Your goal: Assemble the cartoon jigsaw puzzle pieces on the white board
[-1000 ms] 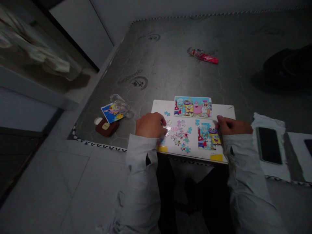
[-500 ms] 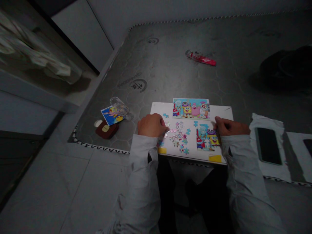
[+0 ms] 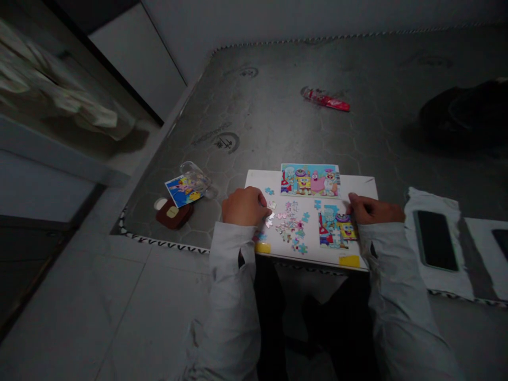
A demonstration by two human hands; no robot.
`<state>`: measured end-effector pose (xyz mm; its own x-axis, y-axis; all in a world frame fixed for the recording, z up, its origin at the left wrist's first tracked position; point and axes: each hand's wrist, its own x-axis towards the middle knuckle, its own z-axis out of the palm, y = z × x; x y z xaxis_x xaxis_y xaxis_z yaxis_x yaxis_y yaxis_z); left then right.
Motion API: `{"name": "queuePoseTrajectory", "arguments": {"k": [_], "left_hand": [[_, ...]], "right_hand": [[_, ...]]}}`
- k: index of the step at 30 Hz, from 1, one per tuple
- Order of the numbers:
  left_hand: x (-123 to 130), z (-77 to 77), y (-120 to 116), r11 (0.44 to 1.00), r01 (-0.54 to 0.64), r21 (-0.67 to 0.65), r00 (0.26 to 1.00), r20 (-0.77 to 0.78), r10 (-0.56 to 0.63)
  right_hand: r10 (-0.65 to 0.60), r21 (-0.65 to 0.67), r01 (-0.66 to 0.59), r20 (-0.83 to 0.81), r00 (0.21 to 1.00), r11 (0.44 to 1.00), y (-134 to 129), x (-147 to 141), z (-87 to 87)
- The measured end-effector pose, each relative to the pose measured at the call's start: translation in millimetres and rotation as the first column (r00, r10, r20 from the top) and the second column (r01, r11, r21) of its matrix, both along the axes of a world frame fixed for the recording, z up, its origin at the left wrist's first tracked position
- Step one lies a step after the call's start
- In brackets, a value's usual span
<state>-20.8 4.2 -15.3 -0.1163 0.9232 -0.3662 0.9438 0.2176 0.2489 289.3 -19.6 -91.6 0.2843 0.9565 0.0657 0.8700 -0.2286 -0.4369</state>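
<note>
A white board (image 3: pixel 309 255) lies in front of me with loose jigsaw pieces (image 3: pixel 291 226) on its left half. My left hand (image 3: pixel 245 207) is at the board's left side, thumb and forefinger pinched on a puzzle piece (image 3: pixel 270 219). At the right, my right hand (image 3: pixel 373 209) is closed beside the partly joined puzzle (image 3: pixel 332 227); whatever its fingertips hold, if anything, is hidden. The cartoon picture card (image 3: pixel 310 180) lies at the board's far edge, above the pieces.
Left of the board are a brown case (image 3: pixel 174 214), a blue picture card (image 3: pixel 180 197) and a clear plastic container (image 3: pixel 196 179). A red package (image 3: pixel 327 100) lies farther back. A phone (image 3: pixel 435 239) rests on white cloth at the right; a dark object (image 3: pixel 464 119) stands behind.
The view has tilted slightly, so everything sits a little lower. My left fingertips have shifted slightly away from the middle pieces, and a pale piece now shows at them. My right hand has hardly moved.
</note>
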Motion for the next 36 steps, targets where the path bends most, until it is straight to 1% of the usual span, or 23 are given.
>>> {"name": "queuePoseTrajectory", "arguments": {"k": [4, 7, 10, 12, 16, 24, 28, 33, 36], "left_hand": [[-5, 0.5, 1, 0.994, -0.092, 0.066, 0.996, 0.006, 0.092], [-4, -0.9, 2, 0.97, -0.191, 0.151, 0.981, 0.058, 0.184], [2, -5.2, 5, 0.947, -0.235, 0.218, 0.97, 0.112, 0.215], [6, -8.7, 7, 0.943, -0.235, 0.236, 0.97, 0.122, 0.211], [13, -15.6, 9, 0.954, -0.194, 0.228, 0.976, 0.142, 0.164], [15, -25.7, 12, 0.949, -0.168, 0.267, 0.98, 0.152, 0.13], [18, -23.5, 12, 0.949, -0.177, 0.26, 0.975, 0.177, 0.133], [20, -17.2, 10, 0.957, -0.153, 0.246, 0.981, 0.153, 0.118], [19, -15.4, 10, 0.967, -0.14, 0.213, 0.983, 0.145, 0.11]], "right_hand": [[0.002, 0.003, -0.002, 0.004, 1.0, 1.0, -1, -1, 0.6], [0.001, 0.0, -0.001, 0.018, 1.0, 1.0, 0, -1, 0.5], [0.001, 0.012, -0.001, 0.02, 1.0, 1.0, 0, -1, -0.3], [0.009, 0.017, -0.009, 0.02, 1.0, 1.0, 0, -1, -0.7], [0.007, 0.015, -0.007, 0.014, 1.0, 1.0, 0, -2, 0.4], [0.02, 0.0, -0.02, 0.018, 1.0, 1.0, 1, -1, 1.0], [0.016, -0.008, -0.016, 0.012, 1.0, 1.0, 1, -2, 2.1], [0.006, -0.004, -0.006, 0.005, 1.0, 1.0, 1, -2, 0.8], [0.002, 0.004, -0.002, -0.007, 1.0, 1.0, 1, -2, -0.5]]}}
